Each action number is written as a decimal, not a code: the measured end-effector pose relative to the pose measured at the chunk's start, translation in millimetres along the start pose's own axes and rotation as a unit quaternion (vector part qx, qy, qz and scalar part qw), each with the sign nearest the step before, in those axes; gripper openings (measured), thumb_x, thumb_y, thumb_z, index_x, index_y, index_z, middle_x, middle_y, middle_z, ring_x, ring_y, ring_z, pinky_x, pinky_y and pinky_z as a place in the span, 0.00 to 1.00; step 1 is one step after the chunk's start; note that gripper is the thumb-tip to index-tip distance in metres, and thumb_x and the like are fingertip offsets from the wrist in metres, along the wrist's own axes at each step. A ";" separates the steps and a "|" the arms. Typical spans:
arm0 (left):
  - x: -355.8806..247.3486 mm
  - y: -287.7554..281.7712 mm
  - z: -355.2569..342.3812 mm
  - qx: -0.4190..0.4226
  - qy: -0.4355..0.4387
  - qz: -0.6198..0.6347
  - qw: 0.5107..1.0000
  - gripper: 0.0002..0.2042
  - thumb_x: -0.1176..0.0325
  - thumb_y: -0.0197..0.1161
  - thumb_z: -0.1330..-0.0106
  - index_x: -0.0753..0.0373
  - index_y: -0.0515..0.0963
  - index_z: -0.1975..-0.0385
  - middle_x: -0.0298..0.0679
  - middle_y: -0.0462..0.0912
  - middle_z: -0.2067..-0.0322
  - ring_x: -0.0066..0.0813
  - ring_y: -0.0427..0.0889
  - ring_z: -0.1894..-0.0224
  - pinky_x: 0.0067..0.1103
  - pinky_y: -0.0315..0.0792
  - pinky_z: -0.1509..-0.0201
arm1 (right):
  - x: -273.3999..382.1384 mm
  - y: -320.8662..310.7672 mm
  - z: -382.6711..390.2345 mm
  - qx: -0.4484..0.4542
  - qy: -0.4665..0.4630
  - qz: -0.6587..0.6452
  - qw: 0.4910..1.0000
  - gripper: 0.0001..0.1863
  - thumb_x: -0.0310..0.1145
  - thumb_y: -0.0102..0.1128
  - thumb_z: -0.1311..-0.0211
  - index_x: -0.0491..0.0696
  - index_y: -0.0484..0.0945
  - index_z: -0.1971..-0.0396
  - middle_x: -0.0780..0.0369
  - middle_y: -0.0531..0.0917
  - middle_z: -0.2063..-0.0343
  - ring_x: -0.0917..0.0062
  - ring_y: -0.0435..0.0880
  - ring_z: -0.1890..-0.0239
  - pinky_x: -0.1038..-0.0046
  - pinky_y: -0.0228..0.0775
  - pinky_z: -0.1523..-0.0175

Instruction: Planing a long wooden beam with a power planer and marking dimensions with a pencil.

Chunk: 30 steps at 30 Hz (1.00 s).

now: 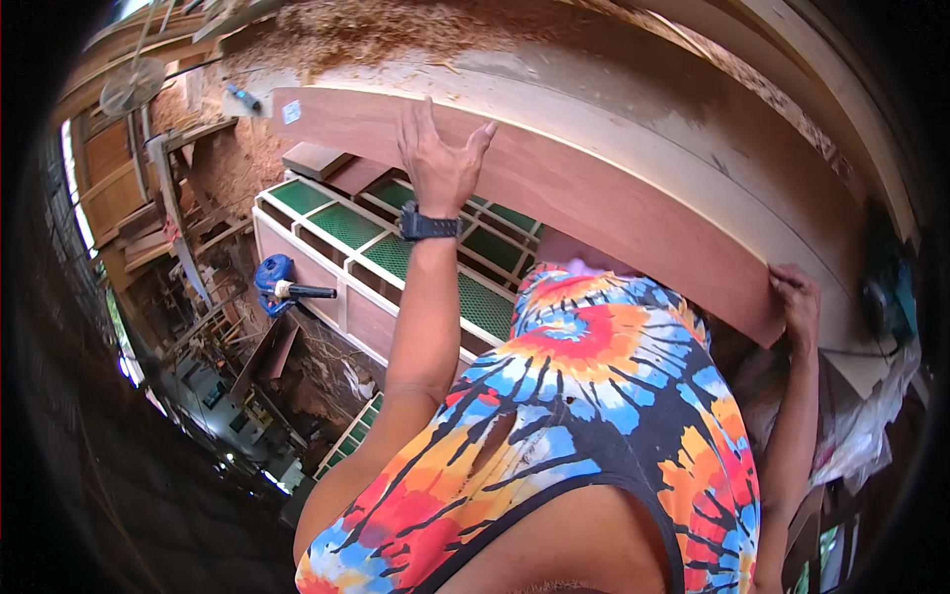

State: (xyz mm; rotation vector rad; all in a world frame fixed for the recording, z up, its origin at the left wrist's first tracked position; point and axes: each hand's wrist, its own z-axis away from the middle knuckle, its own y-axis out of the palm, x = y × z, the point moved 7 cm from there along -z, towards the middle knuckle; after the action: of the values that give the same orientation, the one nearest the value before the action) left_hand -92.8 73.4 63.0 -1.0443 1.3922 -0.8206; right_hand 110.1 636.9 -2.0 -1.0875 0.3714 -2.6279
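Long reddish-brown board (569,193), flat-faced, straight-edged: lies under the left hand (438,166) and runs rightward to the right hand (798,302). Looks like wood or plywood; probably stiff, moderate weight, awkward from its length, not very slippery, edges and corners likely the parts that chip. Best hold: both long edges, or one hand at each end so it doesn't swing. Left hand is spread wide, thumb well apart from the fingers, palm side down on the board's face, fingertips at its far edge; pressing or steadying, not gripping. Right hand is curled, fingers bent and seemingly clamped on the board's right end corner; thumb contact unclear. White sticker (291,112) on the board, left of the left hand. Black watch (428,223) on the left wrist. Table (653,134) just beyond both hands, sawdust (396,35) past the left hand's fingertips. Green-mesh frame (346,226) below and left of the left hand, blue blower (275,282) further left. Teal tool (891,292) right of the right hand, type unclear.
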 end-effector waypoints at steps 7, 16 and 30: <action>-14.0 33.2 -9.1 0.135 0.057 -0.119 0.982 0.38 0.39 0.79 0.55 0.51 0.82 0.44 0.60 0.68 0.34 0.69 0.61 0.32 0.50 0.56 0.28 | -5.9 -1.0 -3.3 0.001 0.009 -0.013 1.000 0.15 0.19 0.58 0.45 0.37 0.86 0.58 0.61 0.86 0.62 0.75 0.82 0.57 0.78 0.70 0.47; -31.7 41.9 -2.8 0.110 0.247 0.001 0.963 0.11 0.50 0.74 0.43 0.47 0.90 0.66 0.30 0.88 0.56 0.47 0.76 0.41 0.54 0.56 0.29 | 12.0 0.2 -1.8 0.010 -0.089 0.051 0.995 0.13 0.20 0.61 0.42 0.39 0.86 0.57 0.60 0.87 0.61 0.75 0.82 0.56 0.77 0.71 0.46; -15.7 57.0 -10.0 0.161 0.195 0.023 0.967 0.09 0.56 0.70 0.37 0.47 0.90 0.59 0.28 0.87 0.52 0.38 0.78 0.41 0.53 0.47 0.25 | 2.2 1.0 -8.0 -0.002 -0.056 -0.017 0.998 0.14 0.19 0.61 0.41 0.43 0.88 0.56 0.63 0.88 0.64 0.81 0.82 0.60 0.79 0.73 0.51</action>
State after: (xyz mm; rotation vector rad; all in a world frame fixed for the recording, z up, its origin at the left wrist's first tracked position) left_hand -110.9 107.5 17.1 -0.6153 1.5348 -1.2192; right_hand 103.0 636.2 -6.4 -1.2468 0.3366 -2.5817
